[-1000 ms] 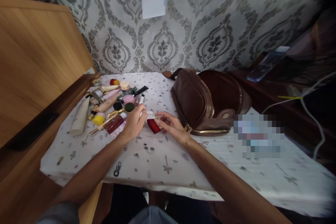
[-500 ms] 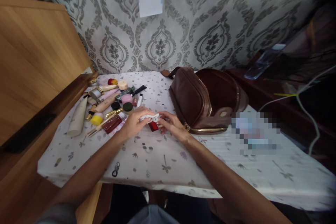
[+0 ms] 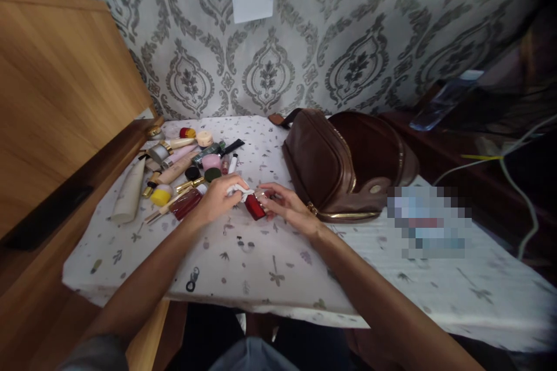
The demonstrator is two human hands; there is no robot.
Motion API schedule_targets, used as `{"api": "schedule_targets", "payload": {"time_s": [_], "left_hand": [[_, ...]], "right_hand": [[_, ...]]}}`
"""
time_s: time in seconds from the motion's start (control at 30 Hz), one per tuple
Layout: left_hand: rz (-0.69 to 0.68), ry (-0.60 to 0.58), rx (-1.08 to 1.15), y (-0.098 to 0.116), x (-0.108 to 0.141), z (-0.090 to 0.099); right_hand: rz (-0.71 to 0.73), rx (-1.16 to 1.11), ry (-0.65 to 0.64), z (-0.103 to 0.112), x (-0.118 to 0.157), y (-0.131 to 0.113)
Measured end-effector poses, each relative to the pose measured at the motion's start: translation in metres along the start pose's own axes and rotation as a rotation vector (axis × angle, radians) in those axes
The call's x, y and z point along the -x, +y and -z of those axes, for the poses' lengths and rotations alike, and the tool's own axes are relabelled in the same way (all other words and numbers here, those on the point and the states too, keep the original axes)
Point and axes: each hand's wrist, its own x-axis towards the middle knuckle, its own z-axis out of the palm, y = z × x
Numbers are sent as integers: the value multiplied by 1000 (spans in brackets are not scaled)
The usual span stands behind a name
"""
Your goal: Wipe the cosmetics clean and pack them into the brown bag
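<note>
Here, between the two hands, a small red bottle (image 3: 255,207) is held at a slant above the worktop (image 3: 270,272), its clear upper end toward the right hand (image 3: 285,208). That hand has its thumb and fingers closed about this end, so the red body sticks out to the left of the fingertips. The left hand (image 3: 221,197) pinches a crumpled white cloth (image 3: 238,190) between thumb and fingers; the cloth meets the top left of the bottle, which lies just beyond those fingertips on their right. Whether the bottle's base touches the worktop, I cannot tell.

Just left of the left hand lies a dark red bottle (image 3: 185,204), with a yellow jar (image 3: 161,195) and a cream tube (image 3: 129,192) farther left. Beyond the hand are a pink jar (image 3: 212,162) and a white tube (image 3: 233,163). Near the right hand, on its right, sits an open brown bag (image 3: 313,162).
</note>
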Motion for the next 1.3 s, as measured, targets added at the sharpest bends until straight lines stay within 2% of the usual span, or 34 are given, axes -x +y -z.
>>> {"api": "schedule_targets", "payload": {"time_s": [0.23,0.47,0.67,0.83,0.97,1.3], "left_hand": [[3,-43,71,-5,0,-3],[-36,-71,44,-3,-1,3],[-63,-85,55,-4,-2,7],[4,-46,54,-1,-1,5],[37,-40,62,2,-1,4],[-86,-68,62,-6,-1,3]], "right_hand": [[20,21,-85,3,7,-11],[-16,23,-60,1,5,-11],[94,92,-74,4,6,-13],[164,143,-65,6,4,-10],[197,201,-116,9,3,-9],[137,141,-117,7,4,-9]]}}
